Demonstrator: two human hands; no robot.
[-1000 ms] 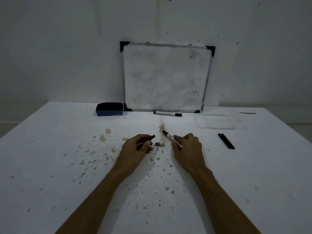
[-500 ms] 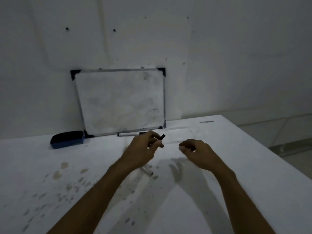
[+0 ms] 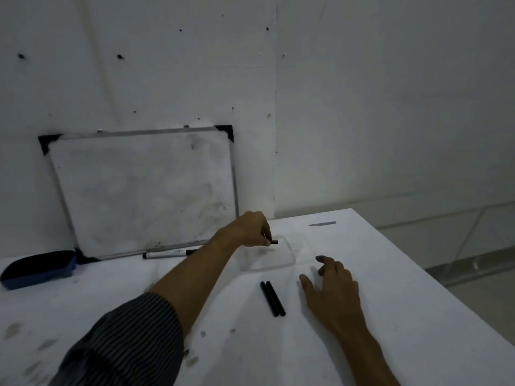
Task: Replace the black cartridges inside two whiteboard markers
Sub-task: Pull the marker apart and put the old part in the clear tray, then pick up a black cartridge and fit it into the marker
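Note:
My left hand [image 3: 252, 228] reaches far across the table and pinches a short black cartridge [image 3: 274, 242], whose tip pokes out over the clear plastic tray [image 3: 278, 264]. My right hand [image 3: 333, 286] hovers low over the table with fingers spread and nothing in it, just right of two black cartridges [image 3: 272, 298] that lie side by side. A capped white marker [image 3: 170, 254] rests at the foot of the whiteboard [image 3: 145, 190]. The marker I held earlier is out of view.
A blue and black eraser [image 3: 39, 267] sits at the back left. A small grey strip [image 3: 322, 224] lies near the far right corner. The table's right edge [image 3: 434, 285] drops off to the floor. Ink spots mark the near left tabletop.
My view has swung right. The left hand carried the cartridge out over the clear tray. The right hand let go of its marker and opened beside the two loose cartridges.

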